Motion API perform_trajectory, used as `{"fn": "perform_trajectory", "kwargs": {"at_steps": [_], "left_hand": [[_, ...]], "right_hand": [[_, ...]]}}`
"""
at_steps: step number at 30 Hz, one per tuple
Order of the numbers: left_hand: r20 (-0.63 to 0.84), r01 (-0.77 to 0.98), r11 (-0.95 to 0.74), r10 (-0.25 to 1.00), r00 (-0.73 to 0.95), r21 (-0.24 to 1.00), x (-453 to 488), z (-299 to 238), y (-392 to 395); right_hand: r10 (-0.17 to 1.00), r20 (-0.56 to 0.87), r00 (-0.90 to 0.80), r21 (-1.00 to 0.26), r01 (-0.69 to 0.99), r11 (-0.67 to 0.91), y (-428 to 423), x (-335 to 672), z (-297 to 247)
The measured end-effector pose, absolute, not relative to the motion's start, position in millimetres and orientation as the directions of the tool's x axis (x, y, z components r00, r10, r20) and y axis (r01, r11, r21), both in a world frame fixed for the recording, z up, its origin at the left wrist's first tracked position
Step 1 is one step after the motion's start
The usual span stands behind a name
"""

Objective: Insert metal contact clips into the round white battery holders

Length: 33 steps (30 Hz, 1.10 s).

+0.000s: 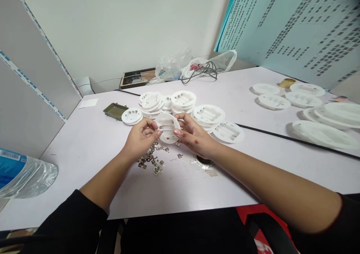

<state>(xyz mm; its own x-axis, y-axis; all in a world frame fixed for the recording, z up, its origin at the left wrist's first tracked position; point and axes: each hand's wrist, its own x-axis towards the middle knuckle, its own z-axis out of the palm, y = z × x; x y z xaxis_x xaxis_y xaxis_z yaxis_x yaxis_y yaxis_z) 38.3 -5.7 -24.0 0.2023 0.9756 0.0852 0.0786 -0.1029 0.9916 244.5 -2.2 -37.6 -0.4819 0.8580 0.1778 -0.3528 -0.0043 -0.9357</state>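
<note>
Between both hands, above the table, a round white plastic battery housing [168,137] is tilted up with its recessed side towards me. My left hand [144,135] pinches its left edge, thumb and forefinger at the rim; whether a small metal piece is also in those fingers I cannot tell. Around its right edge the fingers of my right hand [192,136] are closed. Below the left hand lies a loose heap of small metal battery contacts [150,158]. Just behind the hands stand stacks of similar white housings [183,99], some with metal contacts showing in their slots.
An olive green plastic box [115,111] sits left of the stacks. More white discs [323,134] lie at the right, beyond a black cable [267,136]. A large water bottle [28,175] is at the left edge. Plastic bags [194,66] and a wooden-edged tray [135,78] are at the back.
</note>
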Motion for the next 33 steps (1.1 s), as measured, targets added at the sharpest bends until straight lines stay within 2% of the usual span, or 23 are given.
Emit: {"fn": "perform_trajectory", "kwargs": {"at_steps": [3,8,12,14,18,20,28,33], "left_hand": [[0.081,0.067,-0.098,0.973,0.216,0.993,36.9,-22.7,-5.7],[0.106,0.071,-0.126,0.966,0.234,0.989,36.9,-21.2,-6.7],[0.076,0.139,-0.121,0.953,0.292,0.983,38.1,-21.6,-9.5],[0.11,0.211,-0.188,0.936,0.334,0.959,36.8,-21.2,-10.4],[0.335,0.345,-0.49,0.843,0.421,0.8,28.5,-18.5,-8.1],[0.395,0.371,-0.585,0.788,0.473,0.721,23.9,-17.1,-6.0],[0.551,0.411,-0.808,0.589,0.591,0.423,23.1,-16.3,-7.1],[0.592,0.398,-0.84,0.542,0.596,0.369,26.6,-16.5,-8.5]], "right_hand": [[0.856,0.222,-0.467,-0.948,-0.31,0.077,-1.3,245.3,-40.7],[0.822,0.28,-0.495,-0.959,-0.113,0.258,-0.1,247.3,-43.5],[0.812,0.409,-0.417,-0.872,0.083,0.482,0.5,250.2,-41.1],[0.803,0.447,-0.394,-0.837,0.132,0.531,0.5,251.8,-40.1],[0.828,0.415,-0.377,-0.878,0.072,0.473,-0.2,253.8,-40.3],[0.84,0.394,-0.372,-0.895,0.054,0.444,-0.4,254.4,-40.2],[0.791,0.474,-0.387,-0.826,0.116,0.552,-0.3,256.9,-39.0],[0.809,0.434,-0.396,-0.865,0.069,0.497,1.8,255.0,-41.8]]}}
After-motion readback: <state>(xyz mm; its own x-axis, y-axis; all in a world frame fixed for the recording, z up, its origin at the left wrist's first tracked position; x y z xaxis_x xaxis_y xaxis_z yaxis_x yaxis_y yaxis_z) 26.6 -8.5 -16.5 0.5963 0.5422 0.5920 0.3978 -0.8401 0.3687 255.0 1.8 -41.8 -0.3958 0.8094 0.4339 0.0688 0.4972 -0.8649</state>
